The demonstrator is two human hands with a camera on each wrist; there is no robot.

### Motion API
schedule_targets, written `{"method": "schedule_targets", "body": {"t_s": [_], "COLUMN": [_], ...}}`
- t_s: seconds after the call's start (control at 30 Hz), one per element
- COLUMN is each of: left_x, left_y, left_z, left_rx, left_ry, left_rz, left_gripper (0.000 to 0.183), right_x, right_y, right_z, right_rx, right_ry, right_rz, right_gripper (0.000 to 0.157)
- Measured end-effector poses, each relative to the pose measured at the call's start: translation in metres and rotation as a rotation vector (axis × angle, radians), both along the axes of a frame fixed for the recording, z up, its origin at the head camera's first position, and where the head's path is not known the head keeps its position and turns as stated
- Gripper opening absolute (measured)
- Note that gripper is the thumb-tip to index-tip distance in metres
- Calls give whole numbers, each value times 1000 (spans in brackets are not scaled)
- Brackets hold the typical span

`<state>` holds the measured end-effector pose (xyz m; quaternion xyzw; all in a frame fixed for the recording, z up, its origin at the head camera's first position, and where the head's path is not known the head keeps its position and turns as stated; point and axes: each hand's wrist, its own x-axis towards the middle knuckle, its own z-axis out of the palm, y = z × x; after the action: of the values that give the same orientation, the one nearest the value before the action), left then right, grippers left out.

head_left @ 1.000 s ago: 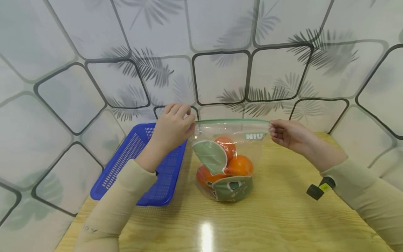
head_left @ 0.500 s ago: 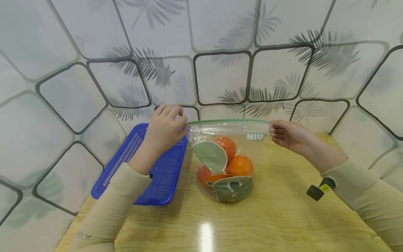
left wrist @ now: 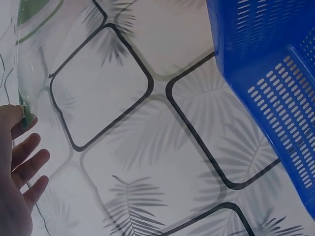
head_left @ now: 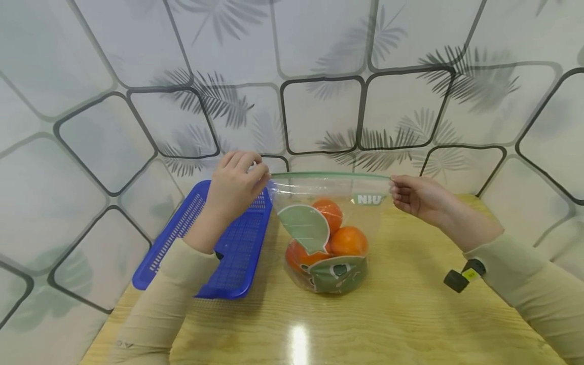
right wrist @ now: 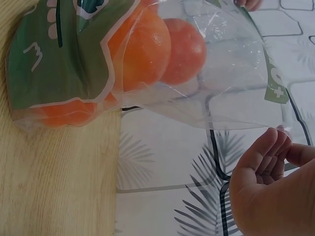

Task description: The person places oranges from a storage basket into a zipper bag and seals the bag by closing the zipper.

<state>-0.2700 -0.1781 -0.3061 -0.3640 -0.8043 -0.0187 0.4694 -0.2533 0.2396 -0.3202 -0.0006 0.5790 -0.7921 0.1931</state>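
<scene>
A clear zip-top bag with green printed patches stands upright on the wooden table, its green zip edge stretched level between two hands. Several oranges lie inside it, also seen through the plastic in the right wrist view as an orange. My left hand pinches the top left corner between thumb and index finger; in the left wrist view the left hand has its other fingers loosely bent. At the opposite corner my right hand pinches the edge, as the right hand also shows.
A blue perforated plastic basket stands left of the bag, partly behind the left forearm. The wooden table reaches back to a patterned wall covering. A small black device hangs at the right cuff.
The left hand has moved a little to the left along the zip edge, then nearly stopped at the corner. The right hand and the oranges have stayed put.
</scene>
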Motion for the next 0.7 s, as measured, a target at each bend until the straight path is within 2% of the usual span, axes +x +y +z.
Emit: {"method": "schedule_targets", "body": {"t_s": [0.17,0.37,0.6,0.7], "left_x": [1,3,6,8], "left_y": [4,8,9,11], "left_z": [-1,-6,-15,-17], "left_rx": [83,156,315,378], "left_ry": [-68,-146,-349,-406], "left_rz": [-6,-42,-76,-77], "left_gripper": [7,5,12,13], "right_x": [-1,0,4,4], "right_y": [-1,0,-4,-8], "right_z": [-4,-11,-19,-25], "right_rx": [22,72,88,165], "right_ry": [50,140,226,283], "right_rz": [0,44,86,93], "right_gripper": [38,40,39,38]}}
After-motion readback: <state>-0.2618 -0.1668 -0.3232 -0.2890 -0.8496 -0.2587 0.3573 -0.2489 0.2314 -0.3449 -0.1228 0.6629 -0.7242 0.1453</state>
